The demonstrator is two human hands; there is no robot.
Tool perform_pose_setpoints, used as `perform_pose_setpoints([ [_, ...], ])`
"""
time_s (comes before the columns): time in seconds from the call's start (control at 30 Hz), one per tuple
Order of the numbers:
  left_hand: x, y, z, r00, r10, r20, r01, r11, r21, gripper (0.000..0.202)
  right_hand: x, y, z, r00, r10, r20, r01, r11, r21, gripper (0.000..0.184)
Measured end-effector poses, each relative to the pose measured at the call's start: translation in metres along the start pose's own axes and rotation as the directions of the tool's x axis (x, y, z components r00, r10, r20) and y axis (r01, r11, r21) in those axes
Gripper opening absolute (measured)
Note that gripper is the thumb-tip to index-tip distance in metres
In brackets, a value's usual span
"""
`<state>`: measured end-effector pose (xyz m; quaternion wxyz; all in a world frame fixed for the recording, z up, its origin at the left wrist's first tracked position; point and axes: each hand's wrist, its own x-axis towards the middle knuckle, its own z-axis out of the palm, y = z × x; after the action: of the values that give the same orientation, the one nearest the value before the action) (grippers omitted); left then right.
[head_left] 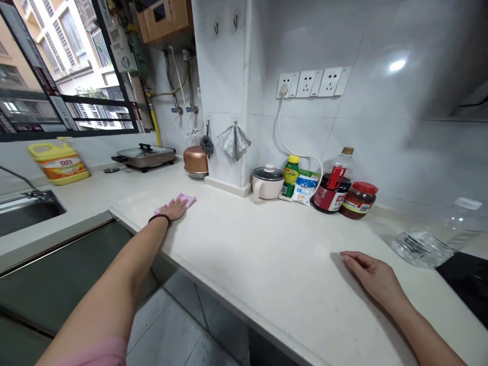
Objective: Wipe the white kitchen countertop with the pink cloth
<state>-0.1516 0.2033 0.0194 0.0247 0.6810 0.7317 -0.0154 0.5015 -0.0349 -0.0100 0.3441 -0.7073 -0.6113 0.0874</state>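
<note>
White desk (247, 244) below a grey wall, pink cloth (189, 200) at its far left part

Left hand (173, 209) lies flat on the cloth, fingers extended and pressed down rather than gripping. Right hand (368, 274), near the clear bottle (430, 244), holds nothing, its fingers loosely half-curled toward the thumb.

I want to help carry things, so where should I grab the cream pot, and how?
Wrap your grip around its handle, coming from the front: that seems easiest, as it juts out from the cream pot that way, with the wall behind.
</note>
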Motion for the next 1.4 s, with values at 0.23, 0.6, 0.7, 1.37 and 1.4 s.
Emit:
perform_pose_setpoints([
  [0.23, -0.05, 0.015, 0.001, 0.999, 0.031, -0.011, -0.03, 0.999, 0.009, 0.062, -0.001, -0.011, 0.0, 1.0, -0.026, 0.007, 0.026, 1.0, 0.01, 0.043],
  [0.6, -0.152, 0.087, 0.012, 0.927, 0.368, 0.071, -0.367, 0.93, -0.028, 0.059, 0.003, -0.01, 0.009, 0.997, -0.075, 0.0, 0.075, 0.996, 0.041, 0.044],
  [0.7, -0.191, 0.13, 0.014, 0.844, 0.531, 0.078, -0.527, 0.848, -0.061, 0.059, 0.006, -0.007, 0.012, 0.996, -0.088, -0.002, 0.088, 0.995, 0.038, 0.043],
  [1.37, -0.228, 0.133, 0.018, 0.745, 0.667, -0.017, -0.66, 0.733, -0.168, 0.057, 0.018, 0.022, 0.009, 1.0, -0.015, 0.008, 0.015, 0.999, -0.042, 0.048],
  [1.4, -0.217, 0.111, 0.017, 0.802, 0.597, -0.016, -0.592, 0.791, -0.158, 0.057, 0.019, 0.023, 0.01, 1.0, -0.011, 0.009, 0.012, 0.999, -0.038, 0.048],
])
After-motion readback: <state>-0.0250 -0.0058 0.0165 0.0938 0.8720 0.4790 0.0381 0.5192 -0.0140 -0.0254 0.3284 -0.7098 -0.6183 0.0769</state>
